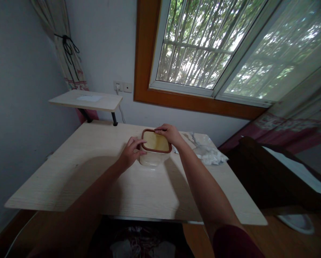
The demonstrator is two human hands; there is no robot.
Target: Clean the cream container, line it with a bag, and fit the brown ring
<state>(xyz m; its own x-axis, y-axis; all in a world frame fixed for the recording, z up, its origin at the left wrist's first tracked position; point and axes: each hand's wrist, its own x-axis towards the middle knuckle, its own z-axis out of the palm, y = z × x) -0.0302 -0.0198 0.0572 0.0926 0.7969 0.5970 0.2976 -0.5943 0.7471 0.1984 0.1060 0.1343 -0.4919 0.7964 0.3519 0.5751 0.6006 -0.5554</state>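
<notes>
A small see-through food container (pixel 151 159) stands on the light wooden table (pixel 139 193) in front of me. Its top is a pale yellow lid (pixel 156 141) with a reddish-brown rim. At the near left corner, my left hand (pixel 130 153) is closed on the container, thumb on the side wall and fingers at the rim. My right hand (pixel 169 133) pinches the far right edge of the lid, its fingertips partly hidden behind the rim. The lid sits on the container, but whether it is fully pressed down I cannot tell.
A crumpled clear plastic bag (pixel 210 154) lies on the table's right side. At the back left stands a raised shelf (pixel 108 102) with a paper (pixel 89 98) on it. A wall socket (pixel 118 86) with a plugged cable is behind. Dark furniture (pixel 253 179) borders the right.
</notes>
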